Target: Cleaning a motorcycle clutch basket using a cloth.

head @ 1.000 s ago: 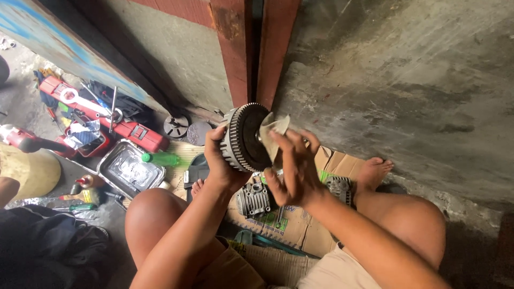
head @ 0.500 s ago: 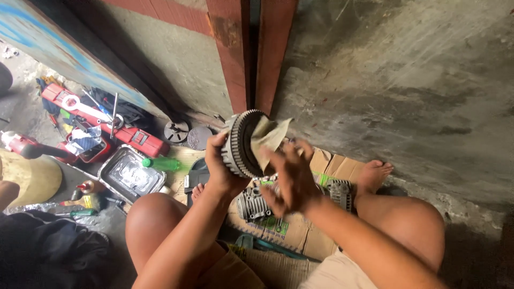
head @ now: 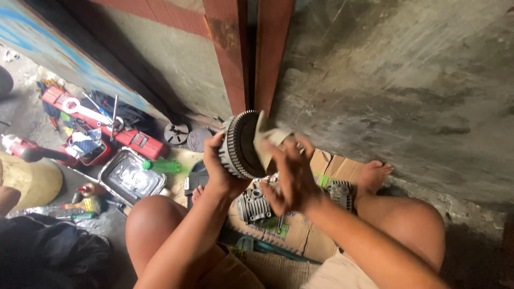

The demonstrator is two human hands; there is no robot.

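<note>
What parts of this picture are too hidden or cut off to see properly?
Head view only:
- Inside of the round toothed part: covered by the rag and right hand.
- Finned metal piece on the cardboard: half behind both hands; left hand grips the toothed part.
- Red toolbox: contents too small.

1. A flattened brown cardboard box (head: 321, 166) lies on the floor between the bare feet, under metal engine parts.
2. Green and white printed panels (head: 278, 227) show on its near flap.
</note>
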